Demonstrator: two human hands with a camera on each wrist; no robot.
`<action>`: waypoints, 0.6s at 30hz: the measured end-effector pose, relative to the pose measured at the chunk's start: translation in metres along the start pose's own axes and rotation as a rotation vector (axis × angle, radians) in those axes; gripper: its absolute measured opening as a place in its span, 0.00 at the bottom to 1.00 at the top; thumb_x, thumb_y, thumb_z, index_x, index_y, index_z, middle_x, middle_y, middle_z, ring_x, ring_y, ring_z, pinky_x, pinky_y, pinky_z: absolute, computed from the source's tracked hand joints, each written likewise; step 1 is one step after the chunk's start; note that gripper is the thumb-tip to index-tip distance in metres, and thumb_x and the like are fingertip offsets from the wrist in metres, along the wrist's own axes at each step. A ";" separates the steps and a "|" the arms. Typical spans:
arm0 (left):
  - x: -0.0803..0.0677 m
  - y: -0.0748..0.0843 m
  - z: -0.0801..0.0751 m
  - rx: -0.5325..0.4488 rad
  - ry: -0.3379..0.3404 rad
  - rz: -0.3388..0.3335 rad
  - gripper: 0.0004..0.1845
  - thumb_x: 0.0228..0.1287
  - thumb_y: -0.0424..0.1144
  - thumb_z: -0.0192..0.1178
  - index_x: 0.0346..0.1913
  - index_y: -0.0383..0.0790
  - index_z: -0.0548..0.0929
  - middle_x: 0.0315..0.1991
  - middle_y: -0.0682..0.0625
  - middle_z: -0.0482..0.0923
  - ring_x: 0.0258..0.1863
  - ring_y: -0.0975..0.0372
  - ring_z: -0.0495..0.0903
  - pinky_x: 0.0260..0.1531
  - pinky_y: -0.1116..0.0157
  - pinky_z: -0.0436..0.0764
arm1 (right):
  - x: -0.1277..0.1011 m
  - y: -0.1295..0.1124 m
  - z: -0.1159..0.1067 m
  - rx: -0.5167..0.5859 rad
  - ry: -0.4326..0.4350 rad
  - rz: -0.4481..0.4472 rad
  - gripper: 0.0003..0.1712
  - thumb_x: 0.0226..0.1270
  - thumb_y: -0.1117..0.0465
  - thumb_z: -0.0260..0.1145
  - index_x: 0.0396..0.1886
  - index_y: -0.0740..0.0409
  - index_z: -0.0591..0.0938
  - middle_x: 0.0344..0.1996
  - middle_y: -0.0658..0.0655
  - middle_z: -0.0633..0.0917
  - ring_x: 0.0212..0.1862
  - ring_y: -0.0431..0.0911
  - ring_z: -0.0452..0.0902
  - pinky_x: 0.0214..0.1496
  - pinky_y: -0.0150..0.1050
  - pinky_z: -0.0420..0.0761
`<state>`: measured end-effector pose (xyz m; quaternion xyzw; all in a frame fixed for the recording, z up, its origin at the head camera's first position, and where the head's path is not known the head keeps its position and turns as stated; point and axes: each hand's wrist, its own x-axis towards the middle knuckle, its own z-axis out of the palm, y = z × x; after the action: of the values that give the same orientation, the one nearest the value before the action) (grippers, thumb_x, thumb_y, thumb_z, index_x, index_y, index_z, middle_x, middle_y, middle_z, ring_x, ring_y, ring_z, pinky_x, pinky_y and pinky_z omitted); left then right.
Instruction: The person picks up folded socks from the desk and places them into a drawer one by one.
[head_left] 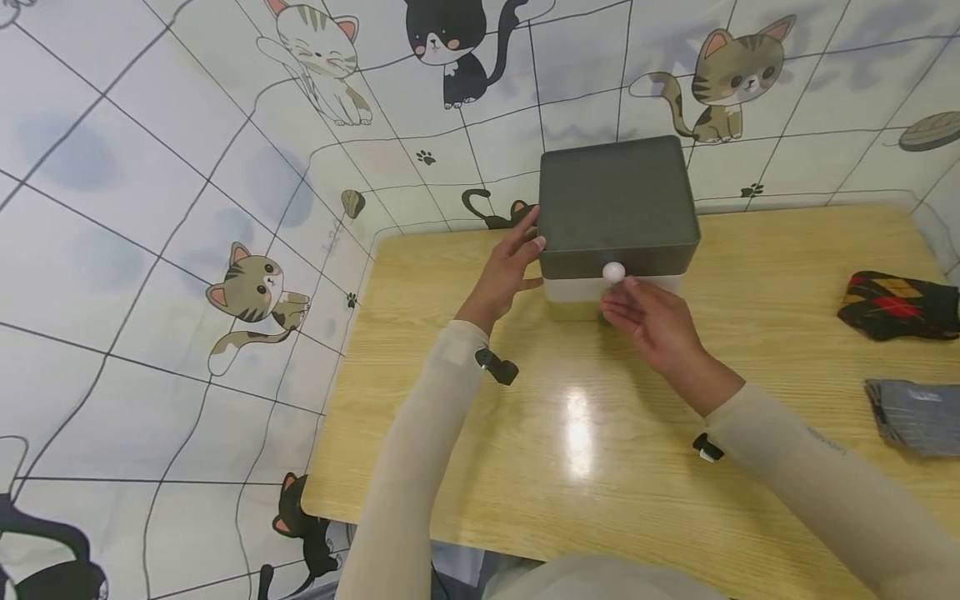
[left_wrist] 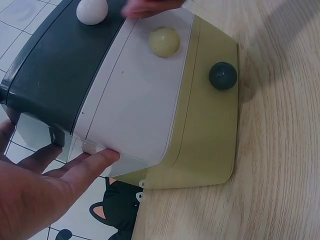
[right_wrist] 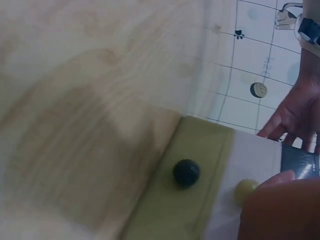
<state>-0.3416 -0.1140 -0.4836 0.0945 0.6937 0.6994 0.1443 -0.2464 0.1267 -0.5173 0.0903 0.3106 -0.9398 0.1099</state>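
Dark-grey-topped drawer box (head_left: 617,208) stands on the wooden tabletop (head_left: 570,433), knobbed front facing the person, long axis across the tabletop. Head view: left hand (head_left: 504,275) lies flat-fingered against the box's left side; right hand (head_left: 651,323), fingers relaxed and holding nothing, is just below the white knob (head_left: 613,271). Left wrist view adds three stacked drawers, each with its own knob: white (left_wrist: 92,11), cream (left_wrist: 164,41), dark (left_wrist: 223,75). Right wrist view: blurred; the dark knob (right_wrist: 186,173) is the only one fully in view.

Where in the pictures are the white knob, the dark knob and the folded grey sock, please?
white knob (head_left: 613,271): head view, middle of the ball.
dark knob (left_wrist: 223,75): left wrist view, middle of the ball.
grey sock (head_left: 917,415): head view, middle of the folded cloth.
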 end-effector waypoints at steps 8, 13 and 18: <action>0.002 0.000 0.000 -0.005 -0.001 -0.003 0.30 0.82 0.47 0.55 0.79 0.74 0.65 0.76 0.52 0.66 0.74 0.52 0.70 0.61 0.38 0.77 | 0.010 0.007 -0.018 -0.015 0.110 0.138 0.07 0.84 0.64 0.57 0.47 0.64 0.78 0.35 0.65 0.89 0.39 0.53 0.91 0.49 0.43 0.88; 0.004 0.001 0.000 0.009 -0.039 -0.013 0.31 0.83 0.46 0.54 0.81 0.75 0.61 0.78 0.51 0.63 0.75 0.50 0.67 0.61 0.38 0.77 | 0.016 0.012 -0.019 0.051 0.110 0.162 0.08 0.82 0.65 0.60 0.48 0.67 0.80 0.38 0.66 0.89 0.43 0.54 0.90 0.52 0.43 0.87; 0.007 0.003 -0.003 0.022 -0.075 -0.022 0.32 0.83 0.46 0.53 0.81 0.76 0.59 0.81 0.49 0.57 0.76 0.47 0.66 0.62 0.38 0.77 | 0.018 0.012 -0.017 0.079 0.133 0.167 0.06 0.80 0.69 0.61 0.44 0.67 0.83 0.37 0.67 0.89 0.42 0.53 0.91 0.50 0.41 0.87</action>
<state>-0.3492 -0.1142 -0.4812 0.1146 0.6965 0.6860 0.1767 -0.2586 0.1248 -0.5422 0.1821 0.2712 -0.9309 0.1633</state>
